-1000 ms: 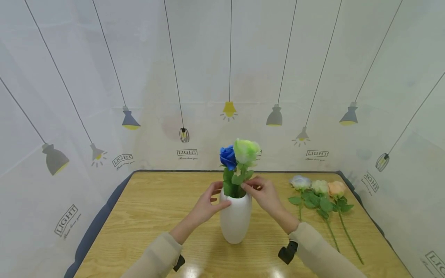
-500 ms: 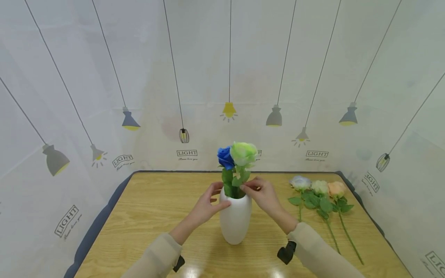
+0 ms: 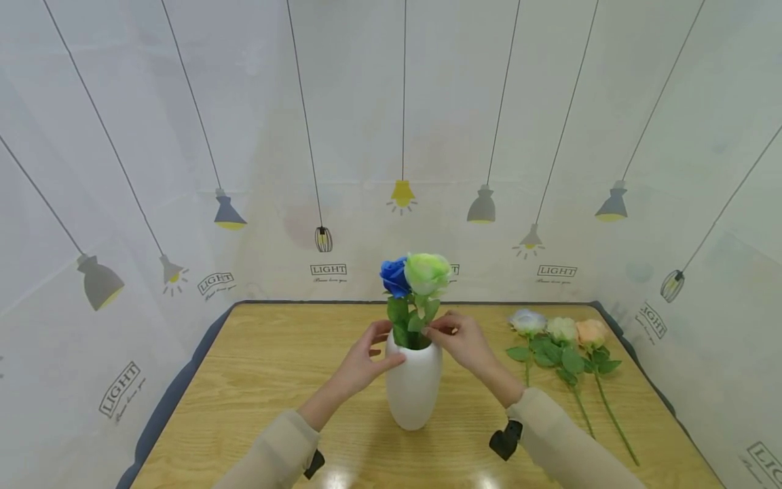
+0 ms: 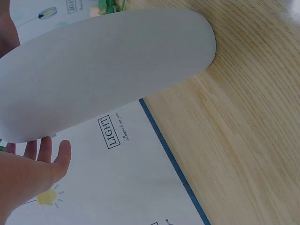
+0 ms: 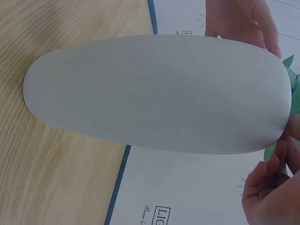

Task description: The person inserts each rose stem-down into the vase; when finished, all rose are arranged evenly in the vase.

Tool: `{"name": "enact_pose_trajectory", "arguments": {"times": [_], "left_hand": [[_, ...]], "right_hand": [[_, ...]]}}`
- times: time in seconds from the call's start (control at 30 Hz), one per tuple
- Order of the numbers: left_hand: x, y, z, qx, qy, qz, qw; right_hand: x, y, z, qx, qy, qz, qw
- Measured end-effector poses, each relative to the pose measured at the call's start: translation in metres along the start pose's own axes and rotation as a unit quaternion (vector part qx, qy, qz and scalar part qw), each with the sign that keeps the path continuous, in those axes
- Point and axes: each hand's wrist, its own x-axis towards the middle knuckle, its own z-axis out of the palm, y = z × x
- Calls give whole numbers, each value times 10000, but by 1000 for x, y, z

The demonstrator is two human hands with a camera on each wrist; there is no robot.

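White, smooth and presumably slippery, the vase (image 3: 413,390) on the table (image 3: 275,380) is gripped near its rim (image 3: 421,351) by the left hand (image 3: 362,360). Standing in it, the green-white rose (image 3: 427,274), judged light and best held by its stem, is pinched above the rim by the right hand (image 3: 467,345).

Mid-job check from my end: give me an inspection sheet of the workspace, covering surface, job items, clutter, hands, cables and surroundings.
Surface: wood-grain table, dark border along its edges.
Job items: white vase upright, with a blue flower and a green flower in it; pale blue flower, cream flower and peach flower lying to the right.
Clutter: nothing seen.
Hands: left hand curled round the vase rim; right hand pinching the green flower just above the rim, stem or leaf unclear.
Cables: nothing seen; the lamp cords are printed.
Surroundings: pale backdrop with printed lamps and "LIGHT" lettering.
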Motion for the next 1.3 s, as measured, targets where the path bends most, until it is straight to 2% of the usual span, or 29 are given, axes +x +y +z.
{"name": "enact_pose_trajectory", "arguments": {"times": [0.13,0.23,0.37,0.43,0.53,0.67,0.8,0.93,1.13,1.3], "left_hand": [[0,-1,0,45,-7,-51,10000],[1,-1,0,42,5,-40,10000],[-2,12,-1,-52,-20,49,10000],[-5,21,-2,-96,-54,41,9999],[-9,31,-3,-103,-94,5,9999],[-10,33,-4,-123,-129,-98,9998],[-10,32,-4,-83,-165,-121,9998],[-11,33,-5,-55,-180,-181,9997],[-10,33,-5,-14,-166,-143,9998],[-10,34,-4,9,-157,-149,9998]], "right_hand": [[-2,-2,0,116,218,179,9995],[-6,-17,-2,455,401,254,9978],[-8,-35,-7,777,522,72,9956],[-6,-35,-8,877,541,-32,9947],[0,-27,-7,824,619,-52,9947],[8,-18,-3,364,700,-60,9969],[12,-20,-1,162,680,7,9976],[15,-23,2,206,700,158,9972],[18,-25,3,166,1111,68,9936],[16,-22,3,269,1043,-13,9942]]}}
